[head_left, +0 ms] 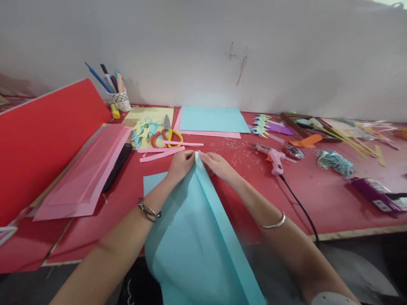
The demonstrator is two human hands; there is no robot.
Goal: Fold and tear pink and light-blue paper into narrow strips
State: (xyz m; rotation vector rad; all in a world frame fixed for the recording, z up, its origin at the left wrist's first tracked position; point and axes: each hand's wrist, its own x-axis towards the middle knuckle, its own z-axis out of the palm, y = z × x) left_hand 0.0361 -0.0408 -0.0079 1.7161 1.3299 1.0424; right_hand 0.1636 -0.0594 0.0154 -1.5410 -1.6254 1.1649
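Observation:
A large light-blue sheet of paper (190,228) hangs over the table's front edge, with a narrow strip folded along its right side. At the far end of that fold, my left hand (182,164) pinches the paper from the left. My right hand (219,166) grips the same end from the right, its thumb and fingers closed on the folded edge. Both hands nearly meet there. Pink paper strips (162,153) and scissors with red and yellow handles (168,133) lie just beyond my left hand.
A pink glue gun (271,157) lies to the right, its cord running off the front edge. Purple power strip (380,195) sits farther right. Pink sheets (84,173), a black phone-like object (117,167) and a red board (51,140) occupy the left. A pen cup (121,101) stands behind.

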